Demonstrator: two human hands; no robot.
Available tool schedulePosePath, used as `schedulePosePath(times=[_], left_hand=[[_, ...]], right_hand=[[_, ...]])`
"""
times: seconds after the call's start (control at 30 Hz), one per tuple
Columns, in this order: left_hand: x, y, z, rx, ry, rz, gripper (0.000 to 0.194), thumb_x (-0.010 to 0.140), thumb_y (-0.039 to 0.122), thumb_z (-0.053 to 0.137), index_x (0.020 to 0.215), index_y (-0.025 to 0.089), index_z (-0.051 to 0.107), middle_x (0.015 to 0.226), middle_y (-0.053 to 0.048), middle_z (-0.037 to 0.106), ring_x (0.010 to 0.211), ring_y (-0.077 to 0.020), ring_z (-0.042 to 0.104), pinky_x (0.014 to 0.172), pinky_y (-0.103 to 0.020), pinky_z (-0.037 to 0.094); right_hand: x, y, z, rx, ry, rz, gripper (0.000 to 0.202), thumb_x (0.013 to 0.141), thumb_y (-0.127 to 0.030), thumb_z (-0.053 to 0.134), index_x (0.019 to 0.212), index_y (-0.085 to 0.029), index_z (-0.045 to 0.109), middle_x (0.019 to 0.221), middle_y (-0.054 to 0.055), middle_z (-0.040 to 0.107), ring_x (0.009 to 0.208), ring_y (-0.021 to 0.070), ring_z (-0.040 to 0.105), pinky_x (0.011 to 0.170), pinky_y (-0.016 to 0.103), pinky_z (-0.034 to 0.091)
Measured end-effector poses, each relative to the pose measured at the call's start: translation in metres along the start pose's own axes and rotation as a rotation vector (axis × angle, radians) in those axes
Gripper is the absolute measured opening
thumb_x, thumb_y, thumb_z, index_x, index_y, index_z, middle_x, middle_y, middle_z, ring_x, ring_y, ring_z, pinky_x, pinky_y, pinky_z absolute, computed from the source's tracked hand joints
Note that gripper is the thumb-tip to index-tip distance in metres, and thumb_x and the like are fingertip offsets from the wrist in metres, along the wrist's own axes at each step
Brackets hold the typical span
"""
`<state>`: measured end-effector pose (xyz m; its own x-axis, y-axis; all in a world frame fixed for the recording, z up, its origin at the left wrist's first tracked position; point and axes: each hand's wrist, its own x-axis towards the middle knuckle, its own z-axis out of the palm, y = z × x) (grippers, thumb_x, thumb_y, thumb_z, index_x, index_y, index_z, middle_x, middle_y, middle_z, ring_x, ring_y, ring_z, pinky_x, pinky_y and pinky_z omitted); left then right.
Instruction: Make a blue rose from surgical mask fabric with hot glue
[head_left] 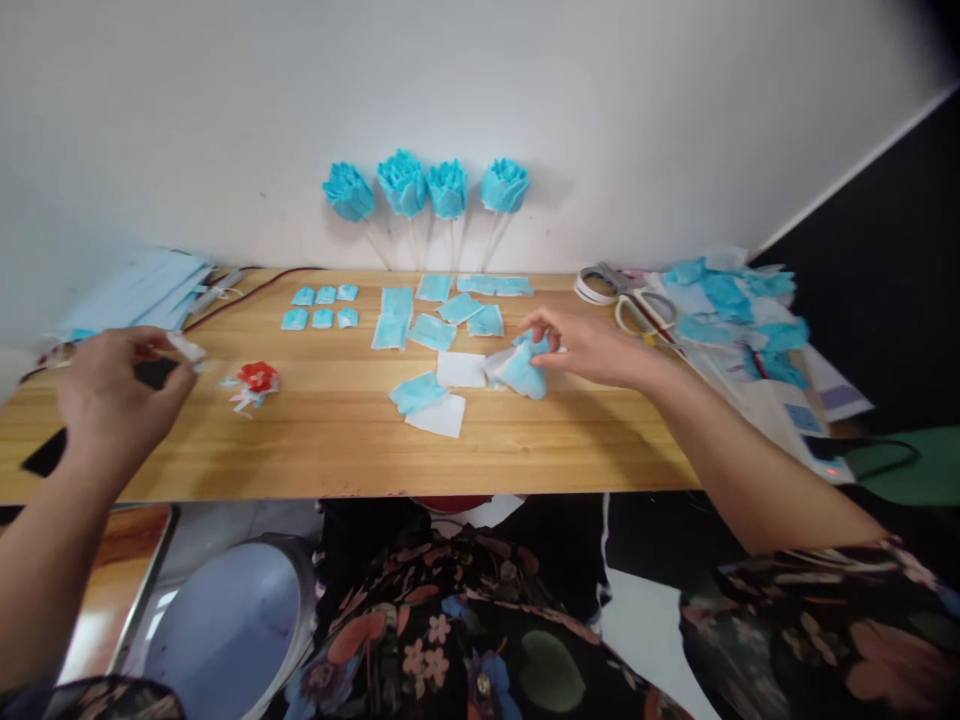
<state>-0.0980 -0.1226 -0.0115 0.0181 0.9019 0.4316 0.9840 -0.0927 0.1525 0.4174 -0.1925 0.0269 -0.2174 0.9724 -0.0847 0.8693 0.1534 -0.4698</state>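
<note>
My right hand is bent over the middle of the wooden desk, thumb and fingertips pinching a soft, rumpled blue-and-white piece of thin fabric, whose white part lies beside a flat white rectangle. My left hand is curled above the desk's left end, the thumb and forefinger closed on a small crumpled white scrap. Between my hands, nearer the left one, sits a crinkled red bundle with loose white strips. Towards the front edge, a matt blue rectangle overlaps another smooth white rectangle. Behind them, flat blue oblongs of the same thin fabric spread towards the back edge; to their left, six little blue tabs with shaped tops stand in two rows. Four ruffled, bulb-shaped blue flowers on thin pale stems lean against the wall at the back edge. A stack of pale blue pleated sheets fills the back left corner. By the back right corner lie a round white tape roll, white-handled scissors and a loose, creased heap of blue and white scraps.
</note>
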Motion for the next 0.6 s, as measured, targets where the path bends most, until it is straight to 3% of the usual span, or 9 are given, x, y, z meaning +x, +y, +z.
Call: schedulePosePath(times=[0.07, 0.23, 0.43, 0.6], left_hand=[[0.0, 0.005, -0.002, -0.064, 0.06, -0.029, 0.027, 0.074, 0.04, 0.055, 0.089, 0.019, 0.061, 0.088, -0.01, 0.065, 0.088, -0.03, 0.062, 0.086, -0.047, 0.05], [0.003, 0.005, 0.0, -0.274, 0.051, 0.192, 0.012, 0.076, 0.029, 0.053, 0.071, 0.019, 0.057, 0.086, -0.009, 0.067, 0.09, -0.0244, 0.062, 0.09, -0.041, 0.049], [0.005, 0.0, 0.005, -0.418, -0.019, 0.165, 0.021, 0.078, 0.029, 0.051, 0.067, 0.018, 0.064, 0.083, -0.008, 0.068, 0.085, -0.0213, 0.063, 0.088, -0.04, 0.05], [0.002, 0.005, 0.004, -0.541, -0.133, 0.113, 0.03, 0.087, 0.037, 0.05, 0.077, 0.019, 0.071, 0.095, -0.009, 0.072, 0.097, -0.025, 0.065, 0.094, -0.041, 0.048]], right_hand=[[0.003, -0.002, -0.001, 0.17, -0.025, -0.031, 0.034, 0.082, -0.042, 0.063, 0.109, -0.021, 0.066, 0.098, 0.007, 0.072, 0.087, 0.0214, 0.066, 0.078, 0.035, 0.051], [0.008, -0.012, -0.004, 0.378, -0.112, -0.022, 0.04, 0.075, -0.059, 0.071, 0.09, -0.021, 0.067, 0.091, 0.005, 0.071, 0.087, 0.0209, 0.067, 0.081, 0.038, 0.053], [0.007, -0.028, -0.009, 0.436, -0.172, -0.003, 0.042, 0.075, -0.06, 0.073, 0.091, -0.022, 0.067, 0.092, 0.004, 0.073, 0.088, 0.0212, 0.069, 0.083, 0.038, 0.055], [0.003, -0.028, -0.013, 0.419, -0.191, 0.006, 0.04, 0.084, -0.061, 0.063, 0.1, -0.024, 0.065, 0.102, 0.006, 0.073, 0.097, 0.0227, 0.069, 0.089, 0.037, 0.053]])
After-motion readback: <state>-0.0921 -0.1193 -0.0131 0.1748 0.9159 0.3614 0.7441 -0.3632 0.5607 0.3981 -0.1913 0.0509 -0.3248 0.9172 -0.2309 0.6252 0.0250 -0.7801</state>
